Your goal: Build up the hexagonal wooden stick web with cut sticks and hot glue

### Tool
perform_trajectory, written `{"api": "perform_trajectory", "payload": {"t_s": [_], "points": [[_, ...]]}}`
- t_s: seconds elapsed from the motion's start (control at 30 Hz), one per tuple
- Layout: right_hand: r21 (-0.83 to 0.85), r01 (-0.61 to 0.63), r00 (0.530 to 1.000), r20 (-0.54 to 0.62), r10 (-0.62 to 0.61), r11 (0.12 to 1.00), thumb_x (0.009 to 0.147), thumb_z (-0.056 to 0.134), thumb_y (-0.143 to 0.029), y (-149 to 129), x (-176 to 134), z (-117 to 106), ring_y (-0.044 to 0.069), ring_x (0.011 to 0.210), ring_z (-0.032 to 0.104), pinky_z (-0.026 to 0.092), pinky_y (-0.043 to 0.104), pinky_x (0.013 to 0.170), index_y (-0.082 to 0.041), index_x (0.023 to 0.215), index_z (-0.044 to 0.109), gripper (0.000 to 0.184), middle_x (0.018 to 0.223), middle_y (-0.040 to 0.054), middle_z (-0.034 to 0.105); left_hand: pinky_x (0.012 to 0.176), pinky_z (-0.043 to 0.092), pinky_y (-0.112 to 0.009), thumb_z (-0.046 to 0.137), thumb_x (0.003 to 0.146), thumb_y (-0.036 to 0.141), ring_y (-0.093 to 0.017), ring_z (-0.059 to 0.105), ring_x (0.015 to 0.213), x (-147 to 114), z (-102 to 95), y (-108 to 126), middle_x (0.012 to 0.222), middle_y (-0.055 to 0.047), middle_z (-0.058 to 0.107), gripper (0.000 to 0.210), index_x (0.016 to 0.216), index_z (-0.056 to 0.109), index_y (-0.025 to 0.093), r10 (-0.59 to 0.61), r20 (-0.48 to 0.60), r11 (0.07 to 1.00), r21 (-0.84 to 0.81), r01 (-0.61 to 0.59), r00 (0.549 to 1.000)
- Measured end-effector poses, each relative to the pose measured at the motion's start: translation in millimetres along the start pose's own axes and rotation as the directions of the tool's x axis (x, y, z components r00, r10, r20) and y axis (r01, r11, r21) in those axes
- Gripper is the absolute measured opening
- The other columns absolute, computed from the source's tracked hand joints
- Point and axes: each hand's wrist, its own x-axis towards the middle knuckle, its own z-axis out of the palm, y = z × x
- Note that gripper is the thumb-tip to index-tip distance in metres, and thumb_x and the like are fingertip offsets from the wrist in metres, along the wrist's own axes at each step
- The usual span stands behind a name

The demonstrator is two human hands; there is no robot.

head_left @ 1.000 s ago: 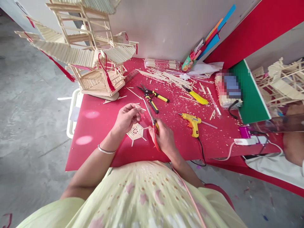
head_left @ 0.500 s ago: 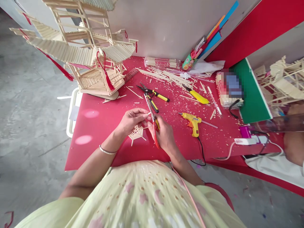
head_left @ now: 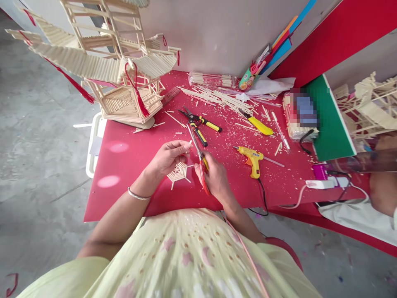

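My left hand (head_left: 172, 157) pinches a short, thin wooden stick (head_left: 190, 143) between thumb and fingers. My right hand (head_left: 213, 174) is closed round the red handles of a pair of scissors (head_left: 202, 169), with the blades pointing away from me. A gap shows between the stick and the blades. On the table below my left hand lies a web-shaped piece of small sticks (head_left: 179, 172), partly covered by that hand. Just beyond the scissor tips rest black-and-yellow pliers (head_left: 198, 129).
A stick-built pagoda (head_left: 124, 103) stands at the left of the red table (head_left: 124, 198). Loose sticks (head_left: 217, 99) and chips lie at the back. A yellow utility knife (head_left: 260, 126) and a yellow glue gun (head_left: 252, 159) with its cord lie on the right. Another person's arm (head_left: 384, 192) is at far right.
My left hand has drawn slightly left with the stick, away from the scissor blades. My right hand keeps its hold on the scissors in nearly the same spot.
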Motion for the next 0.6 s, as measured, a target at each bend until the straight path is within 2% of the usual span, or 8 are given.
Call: {"api": "perform_trajectory", "payload": {"t_s": [0.4,0.6], "points": [[-0.050,0.025,1.000,0.016,-0.024,0.998,0.096,0.057,-0.033,-1.9,-3.4,2.2,0.029,0.102,0.072,0.049,0.034,0.077,-0.024,0.142,0.054,0.048,0.120,0.0088,0.076,0.050,0.050,-0.021,0.095,0.066,0.040,-0.010,0.063,0.053,-3.0,5.9,2.8,0.065,-0.003,0.070,0.038,0.083,0.076,0.012,0.131,-0.022,0.985,0.115,-0.127,0.991],[-0.085,0.042,0.999,0.006,-0.042,0.995,0.095,0.057,-0.032,-5.5,-4.3,1.0,0.028,0.100,0.071,0.048,0.033,0.076,-0.024,0.145,0.052,0.051,0.120,0.0091,0.074,0.052,0.047,-0.019,0.093,0.069,0.041,-0.008,0.059,0.052,-3.7,7.7,2.7,0.064,-0.002,0.069,0.035,0.080,0.076,0.013,0.230,-0.035,0.959,0.179,-0.221,0.972]]}}
